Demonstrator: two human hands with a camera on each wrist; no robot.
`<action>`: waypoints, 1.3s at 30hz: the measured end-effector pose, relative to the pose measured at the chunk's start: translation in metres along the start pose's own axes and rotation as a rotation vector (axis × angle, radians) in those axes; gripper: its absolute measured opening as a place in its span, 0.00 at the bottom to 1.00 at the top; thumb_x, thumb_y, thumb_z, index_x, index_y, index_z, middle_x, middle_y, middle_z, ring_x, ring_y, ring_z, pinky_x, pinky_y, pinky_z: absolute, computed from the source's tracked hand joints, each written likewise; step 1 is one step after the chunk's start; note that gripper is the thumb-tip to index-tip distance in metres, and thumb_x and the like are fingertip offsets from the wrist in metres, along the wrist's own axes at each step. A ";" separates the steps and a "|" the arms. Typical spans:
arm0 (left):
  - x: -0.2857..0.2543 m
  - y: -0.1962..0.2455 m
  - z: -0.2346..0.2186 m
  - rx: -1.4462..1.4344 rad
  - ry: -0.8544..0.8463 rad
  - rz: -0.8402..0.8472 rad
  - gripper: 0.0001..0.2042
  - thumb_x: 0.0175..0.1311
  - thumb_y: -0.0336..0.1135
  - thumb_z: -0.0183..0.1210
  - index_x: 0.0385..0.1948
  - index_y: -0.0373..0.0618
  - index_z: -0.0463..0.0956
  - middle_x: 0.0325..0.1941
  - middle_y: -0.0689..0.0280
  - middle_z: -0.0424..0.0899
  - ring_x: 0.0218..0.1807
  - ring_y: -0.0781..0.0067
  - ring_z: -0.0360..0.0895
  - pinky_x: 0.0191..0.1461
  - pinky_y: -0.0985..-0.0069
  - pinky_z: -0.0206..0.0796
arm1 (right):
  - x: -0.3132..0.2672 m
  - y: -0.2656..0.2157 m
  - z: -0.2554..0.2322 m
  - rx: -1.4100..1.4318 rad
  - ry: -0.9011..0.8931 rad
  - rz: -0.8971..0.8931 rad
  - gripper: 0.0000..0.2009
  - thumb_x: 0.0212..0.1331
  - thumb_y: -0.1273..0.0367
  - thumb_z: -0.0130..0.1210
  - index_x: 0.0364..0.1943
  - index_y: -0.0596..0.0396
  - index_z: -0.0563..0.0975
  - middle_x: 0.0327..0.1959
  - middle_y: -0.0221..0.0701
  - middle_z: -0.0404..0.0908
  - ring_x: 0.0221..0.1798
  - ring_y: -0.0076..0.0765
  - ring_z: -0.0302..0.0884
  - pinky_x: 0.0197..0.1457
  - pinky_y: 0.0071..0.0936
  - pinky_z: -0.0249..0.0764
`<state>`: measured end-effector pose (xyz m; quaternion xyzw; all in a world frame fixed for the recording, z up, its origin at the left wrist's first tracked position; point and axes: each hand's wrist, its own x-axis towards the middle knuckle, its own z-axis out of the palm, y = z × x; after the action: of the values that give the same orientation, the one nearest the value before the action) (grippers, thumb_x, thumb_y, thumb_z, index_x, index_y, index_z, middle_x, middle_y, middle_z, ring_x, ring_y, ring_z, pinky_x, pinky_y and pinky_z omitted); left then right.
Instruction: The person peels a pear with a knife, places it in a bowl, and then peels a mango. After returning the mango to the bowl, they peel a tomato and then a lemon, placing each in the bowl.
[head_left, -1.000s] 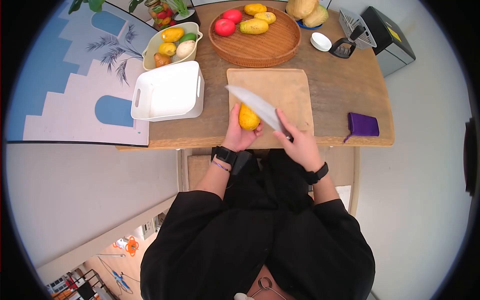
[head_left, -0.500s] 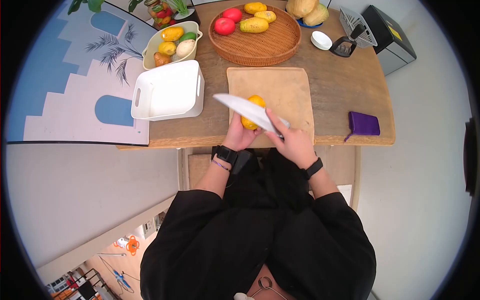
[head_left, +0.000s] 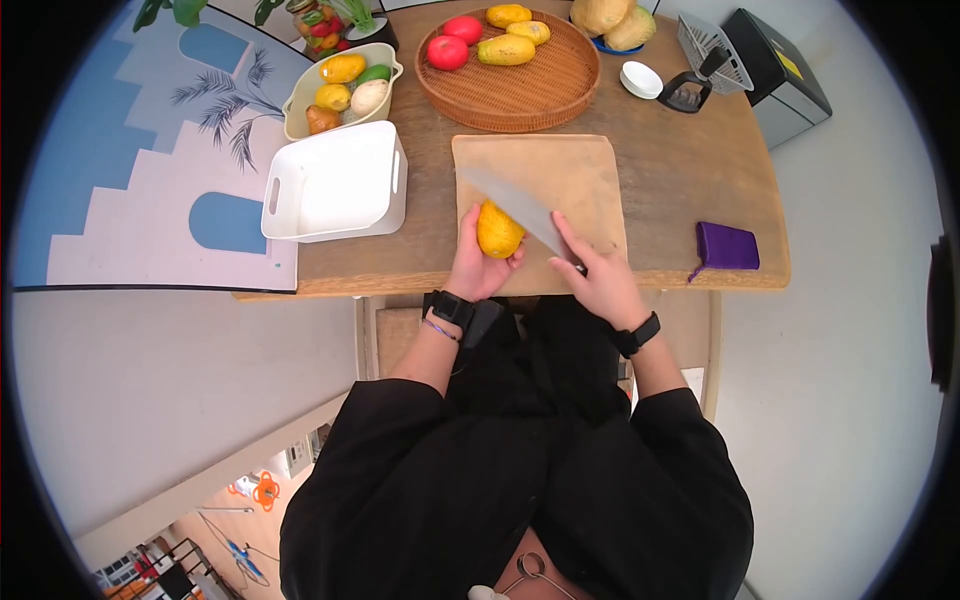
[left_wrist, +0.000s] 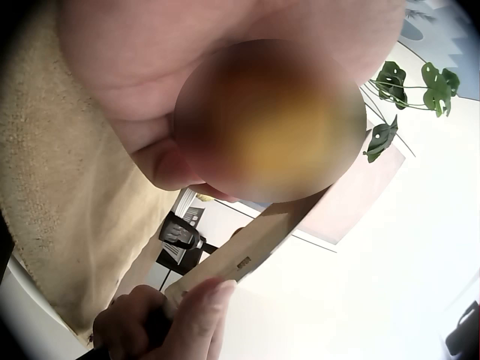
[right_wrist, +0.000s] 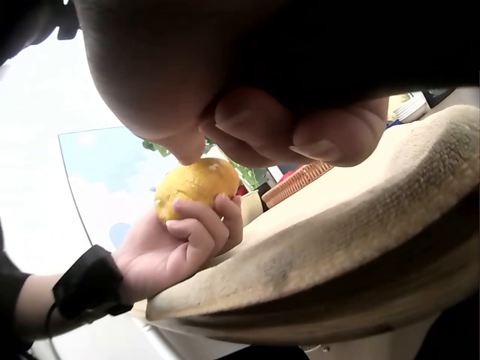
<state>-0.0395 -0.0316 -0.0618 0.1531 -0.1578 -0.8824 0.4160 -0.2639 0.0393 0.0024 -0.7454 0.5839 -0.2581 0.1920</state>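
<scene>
In the head view my left hand (head_left: 481, 265) grips a yellow oval fruit (head_left: 498, 232) above the near part of the beige cutting mat (head_left: 580, 160). The right wrist view shows its fingers curled round the underside of this fruit (right_wrist: 196, 186), whose skin has a few pale marks. My right hand (head_left: 606, 288) holds a large kitchen knife (head_left: 525, 210) by its handle. The blade slants up to the left, along the upper right side of the fruit. In the left wrist view the fruit is a blur close to the camera, and the blade (left_wrist: 251, 244) passes behind it.
A white bin (head_left: 335, 190) stands left of the mat, with a cream basket (head_left: 290, 115) of fruit behind it. Beyond the mat lies a round wicker tray (head_left: 500, 95) with red and yellow produce. To the right are a purple pouch (head_left: 728, 248), a white bowl (head_left: 641, 80) and a black-handled tool (head_left: 690, 92).
The knife swung left across the fruit, then came back right to its upper right side. The fruit stretched farther up the mat half a second ago and now sits back in the left palm.
</scene>
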 end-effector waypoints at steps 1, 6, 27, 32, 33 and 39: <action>0.000 -0.002 -0.003 0.001 -0.001 -0.002 0.29 0.77 0.66 0.41 0.57 0.50 0.76 0.52 0.64 0.83 0.46 0.69 0.78 0.42 0.71 0.69 | -0.003 -0.005 0.000 0.000 0.002 0.002 0.35 0.68 0.52 0.60 0.78 0.23 0.60 0.24 0.41 0.84 0.27 0.54 0.84 0.32 0.46 0.79; -0.001 -0.004 0.007 -0.022 0.216 -0.018 0.32 0.75 0.70 0.42 0.59 0.51 0.75 0.54 0.66 0.83 0.54 0.68 0.81 0.54 0.66 0.74 | -0.006 -0.022 0.007 -0.196 -0.107 -0.125 0.35 0.70 0.53 0.59 0.79 0.22 0.59 0.16 0.39 0.77 0.20 0.50 0.80 0.26 0.43 0.76; -0.007 0.001 0.028 0.069 0.185 0.006 0.27 0.79 0.61 0.37 0.54 0.51 0.77 0.45 0.63 0.85 0.38 0.66 0.77 0.40 0.69 0.68 | 0.028 -0.006 0.009 0.024 0.060 -0.007 0.30 0.71 0.52 0.56 0.77 0.20 0.63 0.27 0.46 0.85 0.31 0.57 0.85 0.33 0.46 0.80; -0.007 0.004 0.018 0.016 0.147 -0.013 0.29 0.77 0.64 0.39 0.56 0.50 0.76 0.45 0.58 0.86 0.38 0.63 0.78 0.42 0.67 0.70 | 0.027 -0.010 0.002 0.062 0.076 0.096 0.29 0.70 0.51 0.57 0.75 0.20 0.67 0.29 0.44 0.86 0.29 0.56 0.84 0.32 0.44 0.80; -0.007 0.005 0.016 -0.025 0.082 -0.037 0.30 0.76 0.65 0.40 0.57 0.50 0.76 0.46 0.57 0.86 0.39 0.63 0.79 0.43 0.67 0.71 | 0.022 -0.012 0.003 0.027 0.125 0.025 0.29 0.70 0.50 0.57 0.75 0.20 0.67 0.27 0.44 0.85 0.27 0.55 0.84 0.31 0.43 0.79; -0.002 -0.001 0.011 -0.047 0.182 -0.056 0.34 0.73 0.72 0.42 0.55 0.50 0.77 0.47 0.56 0.86 0.48 0.61 0.84 0.57 0.59 0.77 | -0.003 -0.038 0.007 -0.230 -0.027 -0.154 0.30 0.67 0.48 0.60 0.74 0.17 0.67 0.16 0.38 0.75 0.19 0.46 0.80 0.24 0.40 0.76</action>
<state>-0.0438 -0.0280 -0.0520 0.2271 -0.0940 -0.8796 0.4072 -0.2303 0.0512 0.0186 -0.8084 0.5482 -0.1934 0.0926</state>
